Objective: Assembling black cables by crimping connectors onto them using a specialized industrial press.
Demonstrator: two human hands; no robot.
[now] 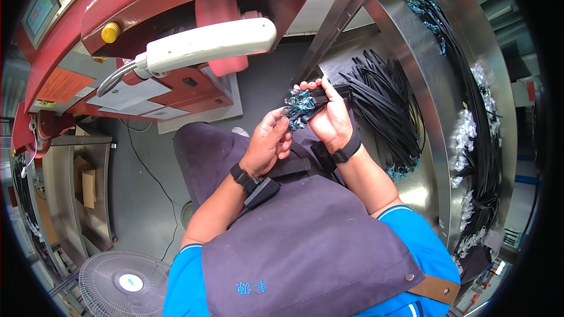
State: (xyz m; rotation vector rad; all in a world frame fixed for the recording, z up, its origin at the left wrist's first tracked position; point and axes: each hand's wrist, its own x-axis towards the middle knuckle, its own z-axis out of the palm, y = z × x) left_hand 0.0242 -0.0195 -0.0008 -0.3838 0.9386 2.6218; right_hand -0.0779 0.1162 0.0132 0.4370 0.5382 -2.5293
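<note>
Above my lap, my right hand (pixel 332 118) wraps round a bundle of black strips (pixel 321 96), whose ends point left. These ends are covered in crinkled, shiny blue-and-clear film (pixel 299 103). My left hand (pixel 269 145) has its thumb and fingers closed at the lower film-covered ends. What exactly lies between those fingertips is partly hidden. To the right of my right hand, a large pile of similar black strips (pixel 382 103) lies in a metal trough (pixel 420 191), with blue film at its near ends.
A red machine (pixel 176 9) with a white lamp-like arm (pixel 211 43) stands ahead and to the left. More strips with clear wrapped ends (pixel 464 135) lie on a metal shelf at right. A fan (pixel 124 285) and a trailing cable (pixel 147 167) are at lower left.
</note>
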